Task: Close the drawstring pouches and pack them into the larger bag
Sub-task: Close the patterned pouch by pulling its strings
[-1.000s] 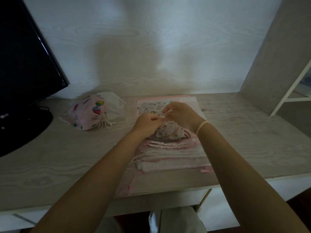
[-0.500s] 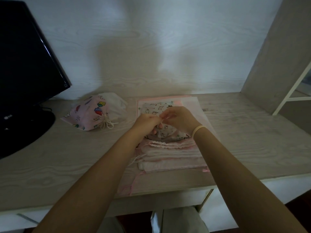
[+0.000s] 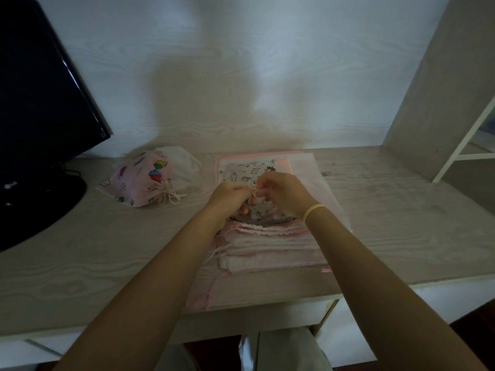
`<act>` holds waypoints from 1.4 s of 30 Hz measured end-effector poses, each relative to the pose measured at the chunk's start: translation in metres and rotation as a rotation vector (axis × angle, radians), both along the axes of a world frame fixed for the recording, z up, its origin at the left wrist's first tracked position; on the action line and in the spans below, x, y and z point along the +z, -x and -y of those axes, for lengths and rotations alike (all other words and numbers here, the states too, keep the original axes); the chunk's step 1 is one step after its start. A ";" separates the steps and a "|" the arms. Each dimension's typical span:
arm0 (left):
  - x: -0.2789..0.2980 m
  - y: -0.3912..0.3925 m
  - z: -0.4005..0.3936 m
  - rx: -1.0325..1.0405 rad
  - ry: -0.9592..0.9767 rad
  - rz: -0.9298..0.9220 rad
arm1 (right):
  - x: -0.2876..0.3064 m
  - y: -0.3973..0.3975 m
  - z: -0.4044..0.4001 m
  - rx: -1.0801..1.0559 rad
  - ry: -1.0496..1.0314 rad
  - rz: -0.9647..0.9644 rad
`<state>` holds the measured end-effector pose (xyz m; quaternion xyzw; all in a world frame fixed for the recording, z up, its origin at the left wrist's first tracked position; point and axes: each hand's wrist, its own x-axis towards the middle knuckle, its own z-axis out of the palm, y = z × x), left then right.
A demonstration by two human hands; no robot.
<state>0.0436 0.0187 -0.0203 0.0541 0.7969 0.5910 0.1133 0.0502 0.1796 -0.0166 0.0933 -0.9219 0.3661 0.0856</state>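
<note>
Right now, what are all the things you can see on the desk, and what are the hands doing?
Closed pouch: one, pink with colourful cartoon prints, cord tied, on the desk left of the pile.
Pouch being closed: one, pale with small dark drawings, on top of the pile, under the hands.
Folded pouches: a stack, white and pink, count unclear, at the desk's front.
Larger bag: one, pink and white, flat under the pile.
Monitor: one, black, far left.
Desk: one, pale wood grain.
Wristband: one, pale yellow, right wrist.
Left hand: pinches the cord.
Right hand: pinches the cord.
</note>
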 end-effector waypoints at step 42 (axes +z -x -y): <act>-0.003 0.011 -0.002 0.024 0.368 -0.360 | -0.001 -0.001 0.021 -0.046 -0.515 -0.154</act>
